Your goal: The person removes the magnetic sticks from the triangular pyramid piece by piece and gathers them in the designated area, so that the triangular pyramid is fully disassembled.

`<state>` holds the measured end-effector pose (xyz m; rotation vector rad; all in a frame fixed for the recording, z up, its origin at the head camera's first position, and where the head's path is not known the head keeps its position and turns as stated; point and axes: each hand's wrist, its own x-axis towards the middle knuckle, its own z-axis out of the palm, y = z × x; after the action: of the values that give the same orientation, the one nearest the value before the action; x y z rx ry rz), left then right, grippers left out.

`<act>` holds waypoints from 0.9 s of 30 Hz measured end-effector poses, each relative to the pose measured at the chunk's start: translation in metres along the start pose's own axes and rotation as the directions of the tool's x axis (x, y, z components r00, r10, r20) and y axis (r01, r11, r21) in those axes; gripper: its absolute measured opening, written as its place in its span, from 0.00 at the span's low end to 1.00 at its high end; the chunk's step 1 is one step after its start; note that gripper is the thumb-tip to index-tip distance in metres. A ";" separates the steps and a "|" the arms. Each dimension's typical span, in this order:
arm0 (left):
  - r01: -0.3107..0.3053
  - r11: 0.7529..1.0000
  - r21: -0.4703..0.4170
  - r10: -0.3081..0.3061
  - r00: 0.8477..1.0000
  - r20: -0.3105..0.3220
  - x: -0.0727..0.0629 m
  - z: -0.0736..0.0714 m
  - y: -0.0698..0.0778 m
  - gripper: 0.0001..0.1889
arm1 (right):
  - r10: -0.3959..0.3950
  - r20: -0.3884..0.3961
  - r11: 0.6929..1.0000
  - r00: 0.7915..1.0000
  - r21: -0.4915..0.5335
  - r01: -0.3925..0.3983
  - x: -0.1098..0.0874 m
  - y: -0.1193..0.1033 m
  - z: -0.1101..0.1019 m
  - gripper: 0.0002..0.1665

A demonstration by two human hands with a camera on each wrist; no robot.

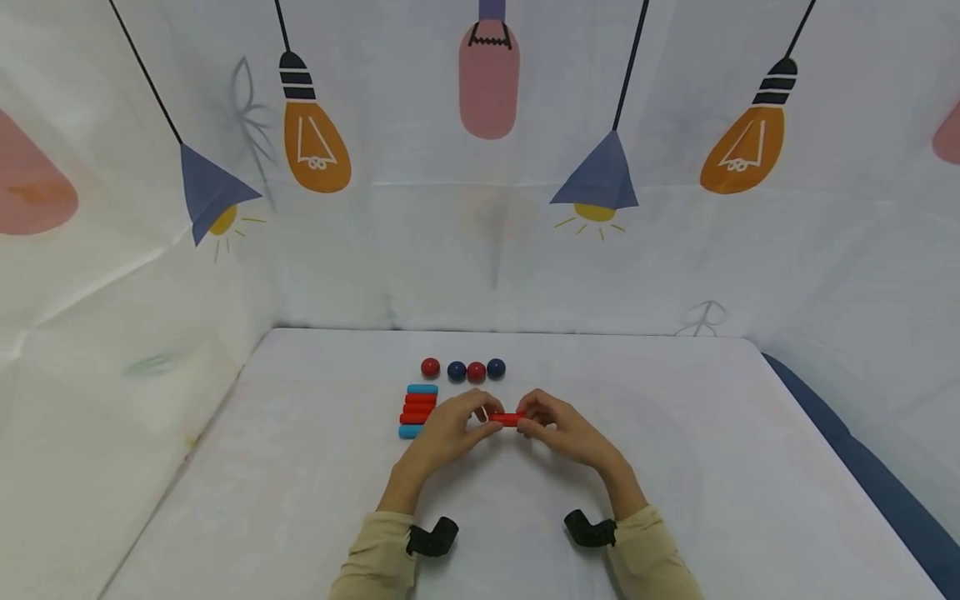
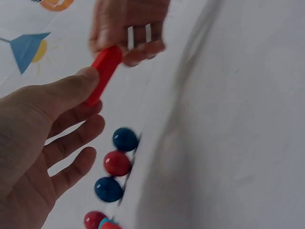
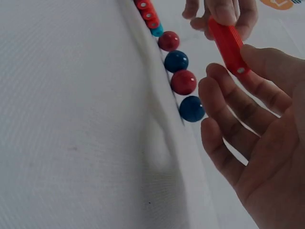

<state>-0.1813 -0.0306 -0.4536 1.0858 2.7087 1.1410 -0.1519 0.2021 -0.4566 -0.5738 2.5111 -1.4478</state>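
A short red rod (image 1: 507,419) is held level just above or at the white table, one end in each hand. My left hand (image 1: 452,427) pinches its left end between thumb and fingers. The other end is pinched by my right hand (image 1: 572,432). Lengthwise ridges and a silvery dot on the tip show on the rod (image 3: 229,46) in the right wrist view. Beside my left hand lies a stack of rods side by side, red rods (image 1: 418,408) between a blue rod (image 1: 422,389) and another blue rod (image 1: 410,432), which the hand partly covers.
Behind the hands a row of balls stands on the table (image 1: 675,467): a red ball (image 1: 430,367), a dark blue ball (image 1: 457,372), another red ball (image 1: 476,372) and another dark blue ball (image 1: 496,368). A white sheet (image 1: 420,258) printed with lamps hangs behind.
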 end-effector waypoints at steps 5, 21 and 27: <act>0.098 0.993 -0.060 -0.096 0.995 0.033 -0.009 -0.023 -0.016 0.10 | 0.019 0.012 1.000 1.000 -0.024 -0.019 -0.001 0.001 0.000 0.17; 0.293 0.944 -0.149 -0.268 0.949 0.168 -0.057 -0.081 -0.078 0.10 | 0.088 0.053 0.992 0.995 -0.101 -0.082 -0.001 0.006 -0.001 0.14; 0.373 0.915 -0.156 -0.339 0.918 0.206 -0.062 -0.079 -0.088 0.11 | 0.115 0.080 0.987 0.990 -0.118 -0.105 -0.002 0.004 0.000 0.14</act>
<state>-0.2072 -0.1618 -0.4665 0.5973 2.4594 1.1506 -0.1510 0.2050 -0.4605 -0.4957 2.5257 -1.2219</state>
